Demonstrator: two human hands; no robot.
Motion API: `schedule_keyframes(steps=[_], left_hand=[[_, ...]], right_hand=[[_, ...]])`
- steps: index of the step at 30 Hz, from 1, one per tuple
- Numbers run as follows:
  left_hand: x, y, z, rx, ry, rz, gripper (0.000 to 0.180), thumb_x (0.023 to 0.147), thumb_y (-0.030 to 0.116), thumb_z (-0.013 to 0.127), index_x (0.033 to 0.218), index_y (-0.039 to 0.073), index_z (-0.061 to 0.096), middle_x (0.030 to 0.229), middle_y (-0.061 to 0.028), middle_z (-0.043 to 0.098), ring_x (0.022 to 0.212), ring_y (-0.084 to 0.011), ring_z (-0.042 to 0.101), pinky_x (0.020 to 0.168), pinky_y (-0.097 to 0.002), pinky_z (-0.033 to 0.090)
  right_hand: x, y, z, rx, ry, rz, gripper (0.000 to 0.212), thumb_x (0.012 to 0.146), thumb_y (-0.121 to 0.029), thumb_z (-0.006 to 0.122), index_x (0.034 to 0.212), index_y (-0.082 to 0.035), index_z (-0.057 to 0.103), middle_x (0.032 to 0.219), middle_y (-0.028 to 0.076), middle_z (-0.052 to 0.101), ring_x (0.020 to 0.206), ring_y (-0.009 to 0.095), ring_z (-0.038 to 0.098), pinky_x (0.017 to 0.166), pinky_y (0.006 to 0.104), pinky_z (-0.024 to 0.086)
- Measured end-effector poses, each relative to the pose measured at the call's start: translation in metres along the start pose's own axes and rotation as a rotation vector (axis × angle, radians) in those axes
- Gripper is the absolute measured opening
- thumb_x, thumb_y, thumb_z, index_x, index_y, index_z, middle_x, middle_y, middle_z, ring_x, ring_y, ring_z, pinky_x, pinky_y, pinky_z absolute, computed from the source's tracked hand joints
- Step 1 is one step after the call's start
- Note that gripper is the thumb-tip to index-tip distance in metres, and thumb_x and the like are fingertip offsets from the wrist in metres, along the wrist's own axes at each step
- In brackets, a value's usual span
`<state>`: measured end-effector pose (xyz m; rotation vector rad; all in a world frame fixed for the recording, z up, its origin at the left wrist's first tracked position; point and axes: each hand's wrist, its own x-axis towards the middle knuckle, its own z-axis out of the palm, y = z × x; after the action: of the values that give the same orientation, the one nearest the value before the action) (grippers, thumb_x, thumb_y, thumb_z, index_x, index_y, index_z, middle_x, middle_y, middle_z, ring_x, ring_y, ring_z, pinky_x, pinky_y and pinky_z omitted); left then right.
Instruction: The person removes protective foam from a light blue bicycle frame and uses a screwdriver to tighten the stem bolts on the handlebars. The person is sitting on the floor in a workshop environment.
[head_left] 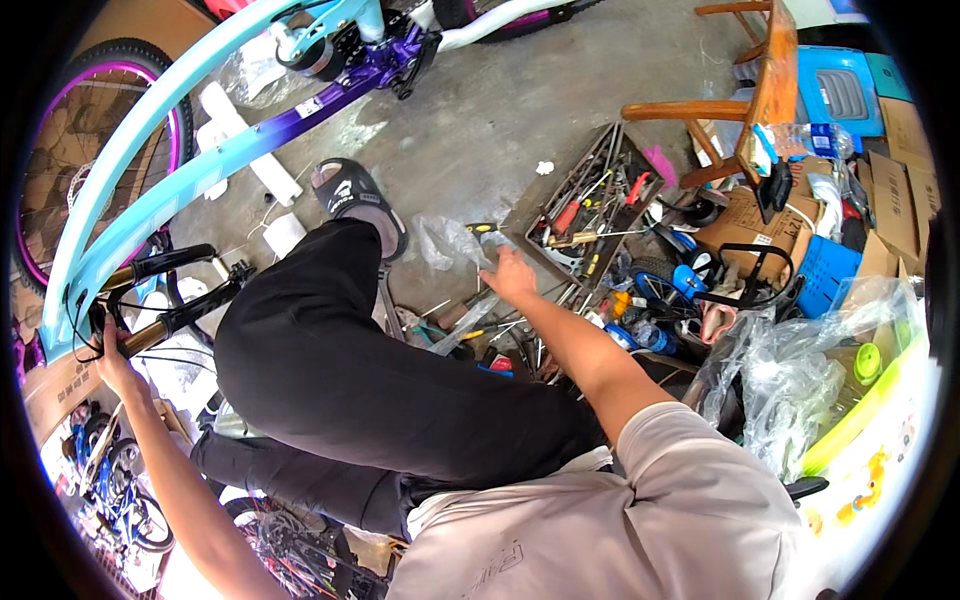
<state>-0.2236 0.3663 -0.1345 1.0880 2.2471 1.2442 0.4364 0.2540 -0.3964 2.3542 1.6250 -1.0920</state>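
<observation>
A light-blue and purple bicycle frame [225, 160] crosses the upper left. Its suspension fork [190, 315], with black legs and gold tubes, points toward my leg. My left hand [116, 366] is closed round the fork's upper end, beside thin black cables; some fingers are hidden. To the right of my knee, my right hand [512, 278] reaches down over the floor, thumb and fingers apart, with nothing visible in it. Just beyond its fingertips lie a clear plastic bag [445, 242] and a tool with a yellow-and-black handle [482, 228].
A metal tool tray [590, 215] full of hand tools lies right of my right hand. Beyond it stand a wooden stool [770, 90] and a cardboard box [755, 230]. Loose tools, parts and plastic wrap [790, 375] clutter the right. A wheel [105, 150] stands far left.
</observation>
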Motion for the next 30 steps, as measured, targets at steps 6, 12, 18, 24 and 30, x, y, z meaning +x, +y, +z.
schedule_keyframes(steps=[6, 12, 18, 24, 30], left_hand=[[-0.005, 0.006, 0.026, -0.014, 0.024, -0.016, 0.032, 0.092, 0.030, 0.072, 0.075, 0.004, 0.066, 0.070, -0.0028, 0.057, 0.070, -0.0147, 0.055, 0.073, -0.0303, 0.043], [-0.003, 0.005, -0.001, -0.074, 0.022, -0.016, 0.027, 0.092, 0.029, 0.072, 0.083, 0.005, 0.067, 0.071, -0.0036, 0.060, 0.070, -0.0134, 0.056, 0.073, -0.0283, 0.044], [-0.005, 0.005, -0.001, -0.024, 0.043, 0.002, 0.027, 0.091, 0.031, 0.073, 0.084, 0.005, 0.067, 0.070, -0.0015, 0.058, 0.068, -0.0117, 0.052, 0.072, -0.0262, 0.040], [-0.005, 0.005, 0.016, -0.065, 0.032, -0.028, 0.029, 0.092, 0.031, 0.072, 0.085, 0.004, 0.070, 0.070, -0.0021, 0.059, 0.069, -0.0123, 0.054, 0.071, -0.0278, 0.041], [-0.009, 0.014, 0.009, -0.003, 0.046, 0.001, 0.024, 0.090, 0.027, 0.074, 0.090, 0.004, 0.072, 0.073, -0.0027, 0.061, 0.069, -0.0122, 0.055, 0.069, -0.0278, 0.042]], right_hand=[[0.050, 0.038, 0.027, -0.059, -0.110, 0.107, 0.034, 0.087, -0.033, 0.066, 0.101, -0.002, 0.070, 0.099, 0.023, 0.072, 0.097, 0.031, 0.072, 0.088, 0.0442, 0.056], [0.125, -0.077, -0.101, 1.335, -0.112, -0.021, 0.019, 0.094, -0.018, 0.061, 0.079, -0.008, 0.059, 0.066, 0.003, 0.058, 0.056, 0.014, 0.054, 0.052, 0.0312, 0.044], [0.134, -0.123, -0.148, 1.892, 0.234, -0.188, 0.060, 0.096, -0.019, 0.063, 0.147, -0.004, 0.034, 0.122, 0.014, 0.065, 0.094, 0.029, 0.069, 0.084, 0.0434, 0.054], [0.089, -0.049, 0.006, 0.779, 0.200, 0.260, 0.057, 0.087, -0.034, 0.071, 0.134, -0.007, 0.052, 0.125, 0.017, 0.064, 0.110, 0.033, 0.066, 0.090, 0.0484, 0.053], [0.052, -0.015, 0.066, 0.243, 0.169, 0.487, 0.045, 0.082, -0.040, 0.072, 0.112, -0.008, 0.061, 0.113, 0.015, 0.068, 0.109, 0.036, 0.066, 0.091, 0.0480, 0.052]])
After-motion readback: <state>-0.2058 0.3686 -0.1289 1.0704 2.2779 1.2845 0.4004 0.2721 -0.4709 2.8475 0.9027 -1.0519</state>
